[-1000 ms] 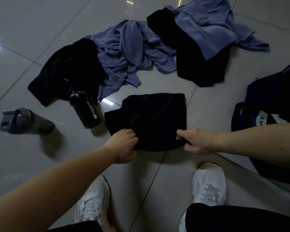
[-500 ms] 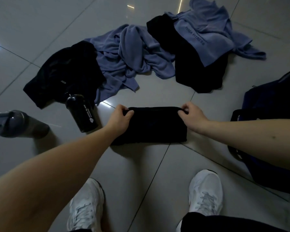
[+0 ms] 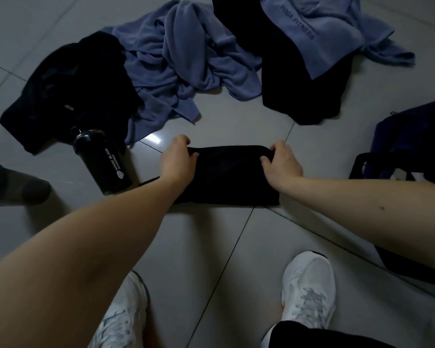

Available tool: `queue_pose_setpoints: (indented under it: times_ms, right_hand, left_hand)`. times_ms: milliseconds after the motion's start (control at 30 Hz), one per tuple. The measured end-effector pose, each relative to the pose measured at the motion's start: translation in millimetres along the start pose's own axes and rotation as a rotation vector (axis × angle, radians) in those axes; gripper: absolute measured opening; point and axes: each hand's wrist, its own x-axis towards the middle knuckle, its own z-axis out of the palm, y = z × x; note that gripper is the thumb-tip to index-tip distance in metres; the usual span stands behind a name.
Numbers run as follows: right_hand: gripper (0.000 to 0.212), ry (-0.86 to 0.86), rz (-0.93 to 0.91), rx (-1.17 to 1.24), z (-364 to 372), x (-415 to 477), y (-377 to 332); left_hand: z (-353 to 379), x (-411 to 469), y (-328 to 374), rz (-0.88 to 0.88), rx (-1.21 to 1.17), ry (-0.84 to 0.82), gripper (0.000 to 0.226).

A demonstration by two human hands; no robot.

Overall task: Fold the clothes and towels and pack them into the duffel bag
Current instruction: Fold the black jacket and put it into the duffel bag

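Observation:
A folded black garment [image 3: 227,175] lies on the tiled floor in front of my feet. My left hand [image 3: 177,159] grips its far left corner. My right hand [image 3: 281,162] grips its far right corner. Beyond it lie a crumpled blue towel [image 3: 183,61], a second blue towel with lettering [image 3: 319,28] draped over a black garment [image 3: 299,94], and another black garment [image 3: 70,89] at the left. The dark blue duffel bag [image 3: 412,146] stands at the right edge, its handle loop facing me.
A black shaker bottle [image 3: 103,162] stands just left of my left forearm. A grey bottle [image 3: 13,184] lies on its side at the far left. My two white shoes [image 3: 309,285] are on the floor below the folded garment.
Both hands carried the near edge of the black garment away from me and folded it over onto the far edge, halving its depth. They now hold the far corners.

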Motion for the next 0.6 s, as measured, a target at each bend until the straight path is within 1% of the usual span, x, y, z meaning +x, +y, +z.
queue_pose_setpoints:
  times_ms: [67, 100, 167, 233, 267, 300, 367, 433, 467, 533, 600]
  right_hand:
    - [0.041, 0.034, 0.025, -0.021, -2, -3, -2]
    - [0.047, 0.041, 0.054, -0.024, -3, -6, -2]
    - [0.055, 0.034, 0.135, -0.023, -7, -13, -2]
    - [0.059, -0.01, 0.236, -0.029, -10, -19, -1]
    - [0.06, -0.044, 0.29, -0.008, -10, -22, 0]
    - [0.062, -0.08, 0.343, 0.036, -10, -24, 1]
    - [0.066, -0.135, 0.433, 0.138, -9, -28, 2]
    - [0.069, -0.155, 0.478, 0.167, -8, -31, 2]
    - [0.069, -0.159, 0.488, 0.171, -8, -31, 3]
    - [0.069, -0.159, 0.51, 0.206, -7, -29, 5]
    - [0.068, -0.143, 0.523, 0.241, -3, -27, 7]
  left_hand:
    - [-2, -5, 5, 0.133, 0.2, 0.096, 0.045]
    - [-4, -10, 9, 0.205, 0.28, 0.132, 0.045]
    - [-6, -28, 20, 0.349, 0.351, 0.151, 0.037]
    - [0, -48, 29, 0.488, 0.352, 0.106, 0.023]
    - [4, -59, 31, 0.54, 0.35, 0.056, 0.019]
    - [9, -70, 34, 0.571, 0.361, -0.002, 0.019]
    - [18, -88, 36, 0.546, 0.398, -0.107, 0.033]
    - [27, -94, 34, 0.468, 0.421, -0.174, 0.052]
    - [30, -94, 32, 0.436, 0.427, -0.209, 0.057]
    - [35, -88, 26, 0.407, 0.441, -0.272, 0.059]
    - [40, -84, 23, 0.408, 0.46, -0.292, 0.057]
